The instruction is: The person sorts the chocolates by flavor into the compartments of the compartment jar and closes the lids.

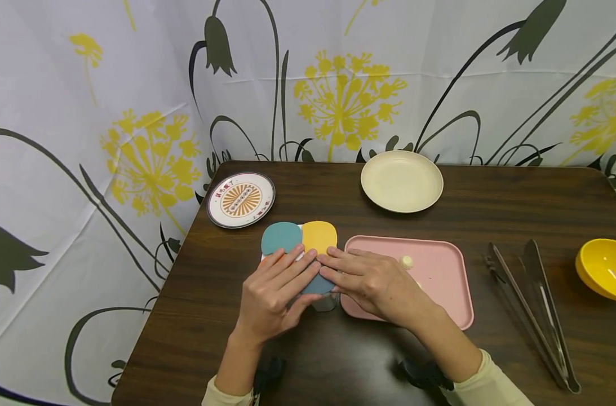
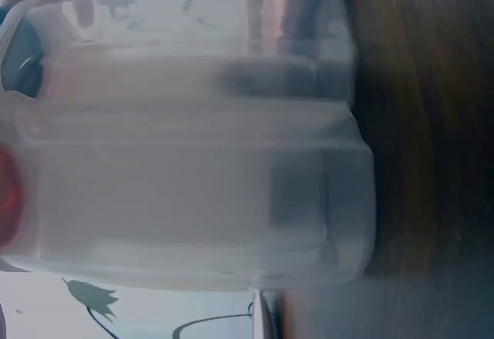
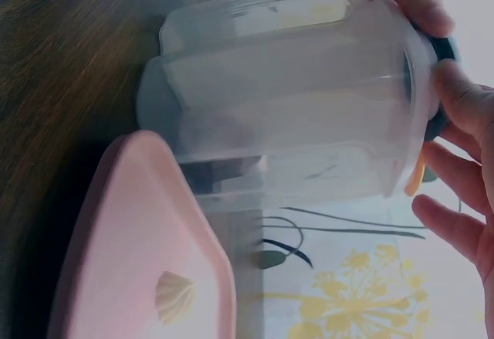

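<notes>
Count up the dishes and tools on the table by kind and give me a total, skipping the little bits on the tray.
Plates: 2, a patterned plate and a cream plate
Trays: 1, the pink tray
Bowls: 1, the yellow bowl
Tongs: 1, the metal tongs
Lidded containers: 1, the clear container under both hands
Total: 6

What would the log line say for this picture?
left hand: presses lid | right hand: presses lid | container lid: on clear container | pink tray: beside container
</notes>
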The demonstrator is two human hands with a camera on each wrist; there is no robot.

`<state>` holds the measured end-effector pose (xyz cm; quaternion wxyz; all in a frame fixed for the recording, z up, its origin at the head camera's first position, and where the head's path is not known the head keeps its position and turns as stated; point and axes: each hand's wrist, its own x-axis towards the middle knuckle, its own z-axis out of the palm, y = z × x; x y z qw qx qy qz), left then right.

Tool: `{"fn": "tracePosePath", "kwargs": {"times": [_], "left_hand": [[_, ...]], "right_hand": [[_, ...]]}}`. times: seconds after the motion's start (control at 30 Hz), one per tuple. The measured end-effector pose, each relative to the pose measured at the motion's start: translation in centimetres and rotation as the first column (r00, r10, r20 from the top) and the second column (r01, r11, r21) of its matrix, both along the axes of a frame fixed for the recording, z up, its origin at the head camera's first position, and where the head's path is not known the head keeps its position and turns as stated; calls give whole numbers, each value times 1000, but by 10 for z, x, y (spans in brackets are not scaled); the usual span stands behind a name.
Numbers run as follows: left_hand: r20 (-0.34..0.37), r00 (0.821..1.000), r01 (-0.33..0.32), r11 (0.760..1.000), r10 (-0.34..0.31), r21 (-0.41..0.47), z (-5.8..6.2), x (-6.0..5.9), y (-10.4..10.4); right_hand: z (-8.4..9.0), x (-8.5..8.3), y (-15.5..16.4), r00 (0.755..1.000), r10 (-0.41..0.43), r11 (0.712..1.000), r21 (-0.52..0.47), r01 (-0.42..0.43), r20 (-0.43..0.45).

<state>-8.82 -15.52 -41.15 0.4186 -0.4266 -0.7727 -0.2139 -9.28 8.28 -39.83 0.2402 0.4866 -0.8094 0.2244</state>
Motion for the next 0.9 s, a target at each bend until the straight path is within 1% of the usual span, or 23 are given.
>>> {"fn": "tracePosePath", "kwargs": {"times": [0.17,0.33,0.47,0.73,0.9], "left_hand": [[8,1000,2,1000,-2,23,1,0,1],[53,999,-12,1000,10,28,2,1,2],[85,996,-31,999,28,28,3,2,2],[140,989,-55,996,45,66,4,3,2],[166,984,-74,993,58,92,4,3,3]], "right_hand": [[2,1,1,1000,-10,1000,6,10,14],[4,1,1,998,-4,1000,-15,5,69],[5,2,1,993,-14,999,-48,19,119],[6,7,1,983,-55,995,-72,68,178],[5,7,1,977,-52,994,-84,71,207]]}}
